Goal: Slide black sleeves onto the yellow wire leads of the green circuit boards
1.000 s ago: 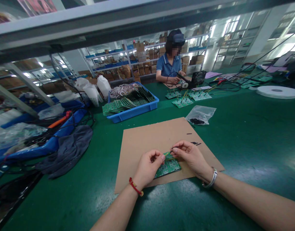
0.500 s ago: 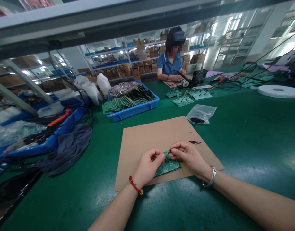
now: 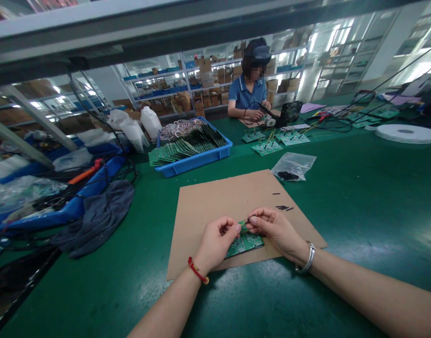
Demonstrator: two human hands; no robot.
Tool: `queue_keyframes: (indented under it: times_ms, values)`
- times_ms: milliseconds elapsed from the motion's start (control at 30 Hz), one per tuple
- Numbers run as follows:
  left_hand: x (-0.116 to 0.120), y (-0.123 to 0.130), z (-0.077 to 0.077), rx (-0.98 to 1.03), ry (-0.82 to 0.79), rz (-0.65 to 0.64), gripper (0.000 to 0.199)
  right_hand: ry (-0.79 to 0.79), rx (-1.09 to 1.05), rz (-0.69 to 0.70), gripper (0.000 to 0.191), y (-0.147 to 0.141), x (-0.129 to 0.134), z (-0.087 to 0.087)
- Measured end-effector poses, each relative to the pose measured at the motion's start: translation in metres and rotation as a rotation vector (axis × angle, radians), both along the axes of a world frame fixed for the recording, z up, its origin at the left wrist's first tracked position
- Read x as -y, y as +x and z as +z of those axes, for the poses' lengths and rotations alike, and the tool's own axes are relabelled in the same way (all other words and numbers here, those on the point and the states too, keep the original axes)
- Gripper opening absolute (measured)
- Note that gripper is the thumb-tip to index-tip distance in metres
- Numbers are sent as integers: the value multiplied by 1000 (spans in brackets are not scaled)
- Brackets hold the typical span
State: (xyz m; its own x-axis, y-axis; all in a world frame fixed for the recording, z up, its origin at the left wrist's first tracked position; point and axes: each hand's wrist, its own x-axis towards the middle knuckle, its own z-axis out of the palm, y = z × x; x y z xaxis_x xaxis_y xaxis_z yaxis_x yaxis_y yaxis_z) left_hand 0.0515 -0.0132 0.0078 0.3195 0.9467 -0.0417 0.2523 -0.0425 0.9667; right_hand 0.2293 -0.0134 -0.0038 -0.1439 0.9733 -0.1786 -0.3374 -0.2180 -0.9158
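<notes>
A green circuit board (image 3: 244,244) lies on a brown cardboard sheet (image 3: 208,220), its near part hidden under my left hand (image 3: 217,242). That hand pinches a thin yellow wire (image 3: 241,224) just above the board. My right hand (image 3: 274,230) holds a small black piece (image 3: 249,219) between finger and thumb, right at the wire's end. The two hands nearly touch. Several similar black pieces (image 3: 283,207) lie on the cardboard to the right.
A blue tray (image 3: 197,159) holds stacked green boards. Beyond it, a co-worker (image 3: 248,91) works at a fan. Wired boards (image 3: 266,148) and a plastic bag (image 3: 293,166) lie nearby. Grey cloth (image 3: 95,218) and blue bags sit left; an overhead shelf bar crosses the top.
My hands stay pinched together over the board, with only a slight shift. The background has moved a little as my head moved.
</notes>
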Motion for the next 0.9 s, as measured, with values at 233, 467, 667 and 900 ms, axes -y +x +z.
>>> queue_keyframes:
  times_ms: [233, 467, 667, 900]
  values:
    - [0, 0, 0, -19, 1, 2, 27, 13, -11, 4, 28, 0, 1, -1]
    - [-1, -1, -1, -8, 14, -5, 28, 77, 74, 39, 28, 1, 1, -2]
    - [-1, -3, 3, -1, 15, -24, 20, 258, 306, 88, 19, -5, 1, -4]
    - [0, -11, 17, -84, 119, -25, 15, 269, 291, 152, 24, -16, 2, 0]
